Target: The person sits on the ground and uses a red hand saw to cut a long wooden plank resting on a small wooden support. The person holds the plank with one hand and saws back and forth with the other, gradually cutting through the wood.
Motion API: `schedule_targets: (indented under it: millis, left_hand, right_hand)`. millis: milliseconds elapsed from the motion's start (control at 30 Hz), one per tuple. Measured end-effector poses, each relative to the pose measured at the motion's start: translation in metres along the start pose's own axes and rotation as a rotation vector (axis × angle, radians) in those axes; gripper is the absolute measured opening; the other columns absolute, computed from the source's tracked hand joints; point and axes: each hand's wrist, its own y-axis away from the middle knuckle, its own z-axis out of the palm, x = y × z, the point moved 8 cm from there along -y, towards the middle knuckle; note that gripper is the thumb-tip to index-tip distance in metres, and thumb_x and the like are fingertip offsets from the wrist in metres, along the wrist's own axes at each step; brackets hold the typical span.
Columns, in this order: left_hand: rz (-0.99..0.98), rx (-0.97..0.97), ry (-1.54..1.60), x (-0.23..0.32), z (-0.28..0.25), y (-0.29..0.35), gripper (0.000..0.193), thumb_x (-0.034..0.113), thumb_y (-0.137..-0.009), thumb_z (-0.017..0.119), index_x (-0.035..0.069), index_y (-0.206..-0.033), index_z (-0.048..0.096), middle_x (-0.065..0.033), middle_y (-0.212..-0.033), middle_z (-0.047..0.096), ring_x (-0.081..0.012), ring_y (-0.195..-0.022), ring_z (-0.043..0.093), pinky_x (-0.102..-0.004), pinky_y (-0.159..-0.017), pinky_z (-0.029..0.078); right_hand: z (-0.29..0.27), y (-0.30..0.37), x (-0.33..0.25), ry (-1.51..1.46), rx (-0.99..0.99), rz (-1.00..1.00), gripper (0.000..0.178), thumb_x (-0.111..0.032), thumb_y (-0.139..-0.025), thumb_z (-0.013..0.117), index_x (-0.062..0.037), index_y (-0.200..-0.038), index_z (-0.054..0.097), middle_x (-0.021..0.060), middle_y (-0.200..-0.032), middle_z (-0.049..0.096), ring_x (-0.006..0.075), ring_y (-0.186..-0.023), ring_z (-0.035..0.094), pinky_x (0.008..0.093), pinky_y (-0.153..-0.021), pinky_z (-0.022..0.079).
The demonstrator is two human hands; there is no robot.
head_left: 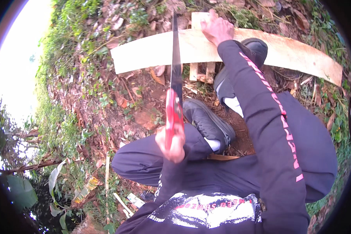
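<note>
My left hand (171,144) is wrapped round the red handle of a handsaw (176,74). The saw points away from me, and its dark blade crosses over the left part of a long pale wooden plank (144,52), which looks curved in this view. Whether the teeth touch the wood, I cannot tell. My right hand (218,29) grips at the plank's far edge, beside the end of a short wooden piece (200,18) that sticks out beyond it. The fingertips are partly hidden. My right shoe (255,48) overlaps the plank close to that hand.
Under the plank is a small wooden support (202,73). My left shoe (208,121) stands on bare soil nearer to me. Dry leaves (146,119) and green plants (72,78) cover the ground around. Thin wood strips (123,204) lie at the lower left.
</note>
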Motion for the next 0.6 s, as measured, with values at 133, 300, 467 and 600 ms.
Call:
schedule_targets:
  millis: [133,300,467,600]
  left_hand:
    - [0.122,0.026,-0.037,-0.005,0.071,-0.117,0.014,0.004,-0.085,0.056,-0.005,-0.074,0.059,-0.0073,-0.058,0.054,-0.0152,-0.049,0.05,-0.0298,-0.046,0.04]
    - [-0.028,0.004,0.114,0.002,0.054,-0.102,0.014,0.005,-0.077,0.048,-0.004,-0.073,0.058,0.0019,-0.054,0.046,-0.0053,-0.044,0.041,-0.0212,-0.041,0.029]
    - [-0.022,-0.076,-0.116,-0.002,0.024,-0.018,0.01,-0.003,-0.078,0.055,0.001,-0.072,0.048,-0.0045,-0.053,0.042,-0.0125,-0.04,0.038,-0.0226,-0.039,0.027]
    - [0.079,0.189,-0.175,-0.05,0.0,-0.055,0.011,0.005,-0.084,0.059,-0.001,-0.086,0.049,-0.0006,-0.055,0.042,-0.0079,-0.04,0.037,-0.0217,-0.039,0.029]
  right_hand:
    - [-0.004,-0.011,0.014,0.003,0.006,0.029,0.058,-0.046,-0.089,0.043,-0.0064,-0.131,0.044,0.026,-0.091,0.067,0.0387,-0.087,0.067,0.0472,-0.079,0.051]
    - [0.009,-0.005,0.016,0.006,-0.025,0.06,0.064,-0.05,-0.09,0.042,-0.0076,-0.138,0.039,0.0224,-0.085,0.068,0.0352,-0.083,0.067,0.0464,-0.082,0.049]
    - [0.016,-0.012,0.026,0.117,0.105,0.065,0.063,-0.05,-0.086,0.048,-0.0037,-0.128,0.046,0.0191,-0.085,0.068,0.0317,-0.082,0.067,0.045,-0.077,0.047]
    - [0.026,-0.006,0.01,0.057,0.026,0.081,0.067,-0.051,-0.084,0.049,0.0006,-0.128,0.044,0.0225,-0.084,0.067,0.0363,-0.084,0.067,0.048,-0.075,0.049]
